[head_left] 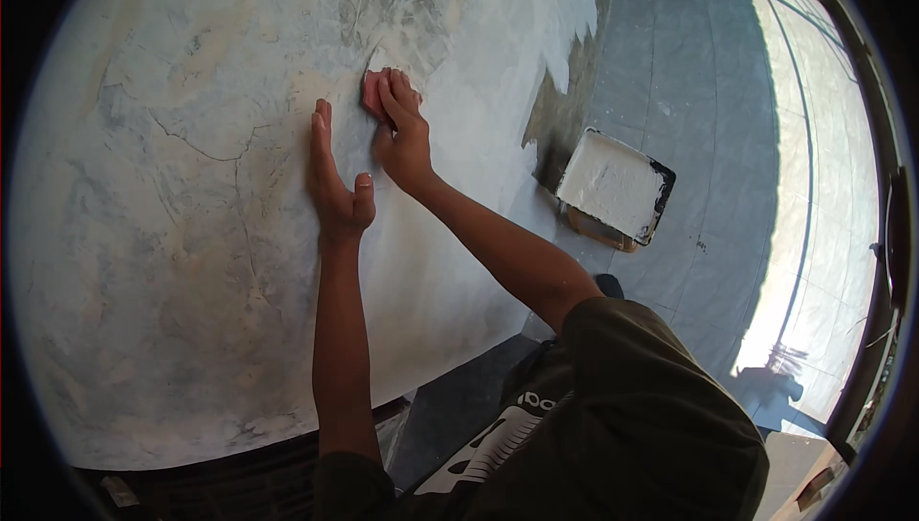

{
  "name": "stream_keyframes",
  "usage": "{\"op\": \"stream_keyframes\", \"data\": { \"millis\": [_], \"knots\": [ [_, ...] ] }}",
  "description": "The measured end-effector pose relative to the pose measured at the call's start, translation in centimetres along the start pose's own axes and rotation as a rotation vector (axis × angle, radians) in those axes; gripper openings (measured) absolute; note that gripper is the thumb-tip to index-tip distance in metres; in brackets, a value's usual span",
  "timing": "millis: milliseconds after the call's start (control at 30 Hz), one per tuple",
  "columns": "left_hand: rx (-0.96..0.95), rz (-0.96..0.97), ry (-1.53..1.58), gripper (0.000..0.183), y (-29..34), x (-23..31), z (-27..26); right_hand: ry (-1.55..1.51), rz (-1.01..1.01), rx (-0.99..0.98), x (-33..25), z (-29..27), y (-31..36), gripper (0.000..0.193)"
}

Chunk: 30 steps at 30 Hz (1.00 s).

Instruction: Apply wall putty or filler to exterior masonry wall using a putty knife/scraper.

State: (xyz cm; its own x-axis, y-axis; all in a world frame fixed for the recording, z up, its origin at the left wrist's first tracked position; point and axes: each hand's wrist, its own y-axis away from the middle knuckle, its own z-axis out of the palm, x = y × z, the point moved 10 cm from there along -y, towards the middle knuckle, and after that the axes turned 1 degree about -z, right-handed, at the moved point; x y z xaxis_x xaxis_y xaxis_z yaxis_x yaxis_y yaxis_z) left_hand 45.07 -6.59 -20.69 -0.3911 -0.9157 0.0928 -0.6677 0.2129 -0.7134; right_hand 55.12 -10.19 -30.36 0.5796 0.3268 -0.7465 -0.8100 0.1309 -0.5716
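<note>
My right hand (pixel 408 142) presses a small red pad or block (pixel 374 96) against the whitish, patchy wall (pixel 172 234). Its fingers lie over the pad, so its exact kind cannot be made out. Just above it, a rough grey patch (pixel 402 6) shows on the wall. To the left, my left hand (pixel 337 186) rests its edge on the wall, fingers stretched upward and thumb apart, with nothing in it. Thin branching cracks (pixel 235 163) run across the wall beside that hand.
A black-rimmed tray (pixel 661 197) of white paint or filler stands to the right on a brownish support (pixel 601 231). Beyond the wall's unpainted grey edge (pixel 553 104) lies a grey tiled floor (pixel 708 128), sunlit at the far right. A dark strip (pixel 220 483) runs along the lower left.
</note>
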Motion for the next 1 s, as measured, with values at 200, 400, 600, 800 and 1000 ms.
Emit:
{"op": "stream_keyframes", "data": {
  "millis": [200,400,600,800,1000],
  "knots": [
    [0.049,-0.075,0.116,0.088,0.5,-0.4,-2.7,-0.225,0.061,-0.332,-2.3,-1.7,10.6,0.063],
    [-0.019,-0.025,0.004,0.086,0.2,0.0,-1.7,-0.285,0.579,-0.137,5.2,-7.1,13.7,0.051],
    [-0.086,-0.020,-0.094,0.082,0.5,0.6,-2.3,-0.196,0.474,-0.049,4.2,-6.7,7.4,0.048],
    [-0.141,-0.012,-0.154,0.080,0.7,1.1,-1.9,-0.070,0.179,0.044,3.5,-3.5,0.3,0.050],
    [-0.145,0.001,-0.173,0.079,1.3,1.2,-2.3,-0.092,0.029,-0.130,-0.5,-0.2,4.9,0.065]
  ]
}}
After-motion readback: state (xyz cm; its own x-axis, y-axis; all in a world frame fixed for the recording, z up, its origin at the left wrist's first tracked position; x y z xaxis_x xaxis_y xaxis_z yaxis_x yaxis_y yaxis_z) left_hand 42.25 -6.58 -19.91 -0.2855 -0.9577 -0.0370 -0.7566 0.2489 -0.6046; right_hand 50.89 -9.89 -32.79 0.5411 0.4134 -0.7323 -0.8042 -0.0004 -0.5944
